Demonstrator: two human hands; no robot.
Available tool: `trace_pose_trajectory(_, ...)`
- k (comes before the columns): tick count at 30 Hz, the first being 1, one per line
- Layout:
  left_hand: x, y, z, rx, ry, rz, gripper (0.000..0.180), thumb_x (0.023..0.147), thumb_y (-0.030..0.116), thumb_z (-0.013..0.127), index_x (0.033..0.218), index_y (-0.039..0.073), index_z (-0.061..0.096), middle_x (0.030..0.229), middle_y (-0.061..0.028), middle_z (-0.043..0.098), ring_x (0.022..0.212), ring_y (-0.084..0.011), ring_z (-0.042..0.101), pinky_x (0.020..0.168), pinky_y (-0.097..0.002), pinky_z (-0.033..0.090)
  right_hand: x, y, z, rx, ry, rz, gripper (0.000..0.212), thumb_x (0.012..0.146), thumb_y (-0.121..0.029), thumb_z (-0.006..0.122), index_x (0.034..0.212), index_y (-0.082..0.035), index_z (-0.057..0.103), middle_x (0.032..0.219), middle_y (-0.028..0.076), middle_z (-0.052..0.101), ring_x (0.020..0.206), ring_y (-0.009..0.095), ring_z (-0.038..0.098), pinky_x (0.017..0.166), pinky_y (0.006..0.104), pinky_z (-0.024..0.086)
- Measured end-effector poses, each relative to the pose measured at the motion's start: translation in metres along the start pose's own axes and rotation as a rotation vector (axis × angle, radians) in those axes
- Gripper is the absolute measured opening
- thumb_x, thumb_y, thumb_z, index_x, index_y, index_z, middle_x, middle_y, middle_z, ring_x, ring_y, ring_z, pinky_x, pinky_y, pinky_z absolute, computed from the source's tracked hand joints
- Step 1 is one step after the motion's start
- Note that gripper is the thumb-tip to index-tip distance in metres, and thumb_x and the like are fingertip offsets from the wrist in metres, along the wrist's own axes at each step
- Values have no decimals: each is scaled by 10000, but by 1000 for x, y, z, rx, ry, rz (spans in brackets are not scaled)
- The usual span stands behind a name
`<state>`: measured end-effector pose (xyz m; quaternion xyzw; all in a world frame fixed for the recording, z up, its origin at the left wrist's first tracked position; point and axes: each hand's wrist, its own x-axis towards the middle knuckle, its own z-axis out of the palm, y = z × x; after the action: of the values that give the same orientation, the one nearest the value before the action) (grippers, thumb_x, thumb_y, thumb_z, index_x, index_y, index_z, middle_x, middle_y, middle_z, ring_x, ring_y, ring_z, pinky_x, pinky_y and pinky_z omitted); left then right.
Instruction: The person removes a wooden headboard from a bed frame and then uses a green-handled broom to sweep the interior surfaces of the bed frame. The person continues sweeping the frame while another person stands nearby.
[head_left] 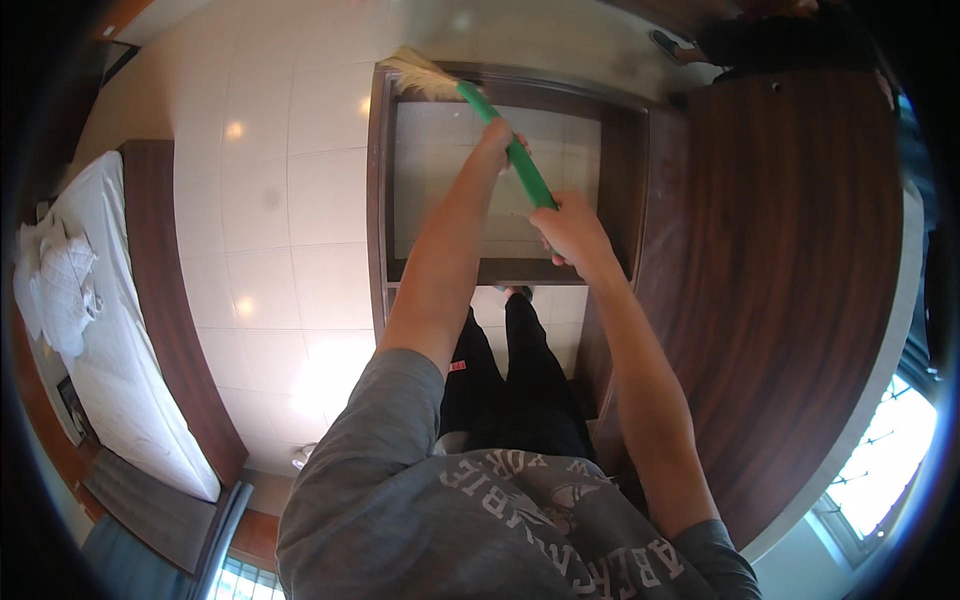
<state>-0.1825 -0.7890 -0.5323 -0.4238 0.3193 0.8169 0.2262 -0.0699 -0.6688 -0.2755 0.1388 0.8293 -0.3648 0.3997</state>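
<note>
A broom with a green handle and straw-coloured bristles is held out ahead of me in both hands. My left hand is closed round the handle nearer the bristles. Lower down, my right hand grips it close to its end. The bristles lie over the far left corner of a dark wooden frame, which surrounds a sunken section with pale tiles showing inside. Between the frame's edge and the bristles, I cannot tell whether they touch.
Dark brown wooden panelling rises along the right. On the left stands a bed-like platform with a white sheet and a crumpled white cloth. Pale floor tiles lie between. Another person's foot shows at the far right.
</note>
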Motion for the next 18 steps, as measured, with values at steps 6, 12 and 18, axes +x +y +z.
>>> trace_pose_trajectory(6, -20, -40, 28, 69, -223, -122, 329, 1082, 293, 285, 1181, 6, 412, 725, -141, 534, 559, -251, 554, 517, -466, 531, -44, -9, 31, -59, 142, 67, 275, 880, -152, 605, 984, 102, 618, 729, 146, 663, 551, 199, 656, 456, 337, 525)
trace_pose_trajectory(12, -37, -54, 29, -18, -377, -86, 283, 1092, 320, 325, 984, 82, 433, 643, -50, 482, 475, -162, 460, 436, -375, 442, -63, -29, 64, -93, 122, 77, 255, 897, -102, 593, 1005, 128, 588, 760, 178, 686, 602, 239, 712, 501, 383, 579)
trace_pose_trajectory(18, -59, 11, -81, -198, -189, -142, 438, 1105, 414, 394, 994, 15, 537, 594, 9, 464, 467, -99, 455, 431, -313, 433, -54, -37, 114, -120, -111, -214, 156, 840, -69, 617, 778, 74, 618, 674, 176, 673, 550, 268, 699, 492, 377, 548)
